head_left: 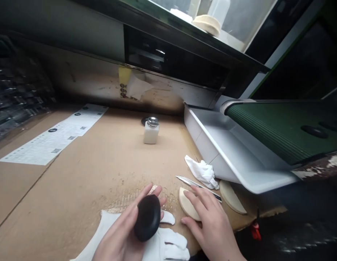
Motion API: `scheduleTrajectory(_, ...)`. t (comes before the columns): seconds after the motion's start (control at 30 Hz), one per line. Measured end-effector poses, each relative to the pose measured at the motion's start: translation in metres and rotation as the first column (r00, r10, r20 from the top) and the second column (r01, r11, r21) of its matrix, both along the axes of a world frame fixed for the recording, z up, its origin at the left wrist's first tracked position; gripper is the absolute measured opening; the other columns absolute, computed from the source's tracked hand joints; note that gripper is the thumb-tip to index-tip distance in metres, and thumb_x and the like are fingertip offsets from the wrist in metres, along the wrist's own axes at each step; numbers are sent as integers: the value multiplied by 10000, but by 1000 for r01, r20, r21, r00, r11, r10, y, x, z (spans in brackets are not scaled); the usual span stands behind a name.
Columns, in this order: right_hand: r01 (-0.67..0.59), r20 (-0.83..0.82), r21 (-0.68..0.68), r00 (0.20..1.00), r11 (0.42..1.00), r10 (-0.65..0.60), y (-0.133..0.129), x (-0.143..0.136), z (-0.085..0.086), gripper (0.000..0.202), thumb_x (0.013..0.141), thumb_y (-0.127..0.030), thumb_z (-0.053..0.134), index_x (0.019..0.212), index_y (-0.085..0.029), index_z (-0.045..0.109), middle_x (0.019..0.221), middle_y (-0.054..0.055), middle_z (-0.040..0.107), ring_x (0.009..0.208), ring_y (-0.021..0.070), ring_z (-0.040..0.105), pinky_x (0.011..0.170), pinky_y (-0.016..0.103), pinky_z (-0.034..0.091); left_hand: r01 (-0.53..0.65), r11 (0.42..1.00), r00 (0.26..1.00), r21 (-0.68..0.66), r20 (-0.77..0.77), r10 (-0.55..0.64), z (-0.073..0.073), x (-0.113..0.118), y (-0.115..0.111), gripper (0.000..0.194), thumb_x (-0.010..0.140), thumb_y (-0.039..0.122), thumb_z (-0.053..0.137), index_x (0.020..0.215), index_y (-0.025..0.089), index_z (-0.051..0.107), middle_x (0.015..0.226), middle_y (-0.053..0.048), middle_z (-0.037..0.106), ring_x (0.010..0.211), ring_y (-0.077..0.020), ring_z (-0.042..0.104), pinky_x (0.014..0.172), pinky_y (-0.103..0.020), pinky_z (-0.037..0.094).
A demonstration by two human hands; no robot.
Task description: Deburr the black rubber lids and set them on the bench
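Note:
My left hand (125, 232) holds a smooth black oval piece (148, 217) against its palm, above a white glove (171, 243) on the brown board. My right hand (211, 221) rests over a cream-coloured pad (188, 204), its thumb and fingers spread around the near side; whether it grips the pad is hard to tell. Just beyond that hand lies a slim silver knife (194, 183) with a dark end. A second cream pad (231, 197) sits to the right, by the board's edge.
A crumpled white cloth (203, 173) touches the white tray (222, 156). Farther back stands a white bottle (151, 133) with a metal top. Printed sheets (53, 141) lie at left. A green conveyor belt (268, 123) carrying black pieces (314, 131) runs at right.

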State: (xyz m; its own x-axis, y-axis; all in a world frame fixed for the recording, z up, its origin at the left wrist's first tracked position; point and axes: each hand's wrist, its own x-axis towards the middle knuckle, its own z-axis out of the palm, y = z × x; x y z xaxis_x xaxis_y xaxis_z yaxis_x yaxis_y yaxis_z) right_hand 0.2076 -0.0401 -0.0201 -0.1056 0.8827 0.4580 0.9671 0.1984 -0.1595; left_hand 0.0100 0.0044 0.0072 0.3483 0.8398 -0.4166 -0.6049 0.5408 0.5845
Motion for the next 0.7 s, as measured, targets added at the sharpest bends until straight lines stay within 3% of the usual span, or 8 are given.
scheduleTrajectory(0.07,-7,34,-89,999,996,10,5,11,0,366,782,-303,586,1140,-236,541,1151,84,580,1023,277,566,798,436,529,30,989,985,-147,172,-4,-8,-3,8,315,826,359,488,1058,250,672,1228,-77,604,1180,-282,495,1056,-464,285)
scheduleTrajectory(0.2,-59,-108,-42,993,997,54,12,15,13,267,831,-244,472,1087,-238,548,1049,46,622,969,202,597,783,321,532,22,985,968,-173,250,22,-17,-5,11,307,863,262,440,1043,182,675,1184,-130,626,1153,-264,523,1025,-445,342)
scheduleTrajectory(0.3,-102,-190,103,974,989,120,16,-7,21,279,841,-194,428,1099,-199,535,982,57,644,892,165,625,737,242,529,11,982,960,-186,276,41,-13,-4,7,354,886,322,404,967,138,694,1118,-155,659,1122,-258,550,1015,-407,359)
scheduleTrajectory(0.4,-287,-129,197,940,937,315,16,-42,17,223,782,-183,557,996,-221,604,870,39,659,751,136,636,639,187,527,-26,984,959,-176,274,74,-12,-2,4,420,867,430,408,974,134,684,1128,-154,652,1111,-262,554,1019,-399,350)
scheduleTrajectory(0.5,-358,-82,238,919,903,386,20,-63,10,160,751,-151,608,859,-260,652,715,-3,634,618,106,584,529,183,491,-45,985,970,-168,230,83,-15,0,4,419,856,450,425,995,141,672,1141,-141,645,1125,-263,539,1031,-395,334)
scheduleTrajectory(0.57,-349,-72,245,924,905,376,28,-62,13,196,758,-125,592,909,-238,647,718,12,629,629,119,558,536,216,484,-51,987,968,-152,234,86,-18,1,5,394,858,437,427,966,150,675,1104,-132,658,1125,-264,536,1024,-401,343)
scheduleTrajectory(0.7,-352,-90,127,927,927,364,46,-50,25,269,774,-113,572,1020,-211,618,796,32,626,682,133,516,596,256,479,-74,986,970,-149,218,106,-18,2,8,310,862,382,450,946,179,670,1070,-101,669,1121,-264,536,1017,-422,357)
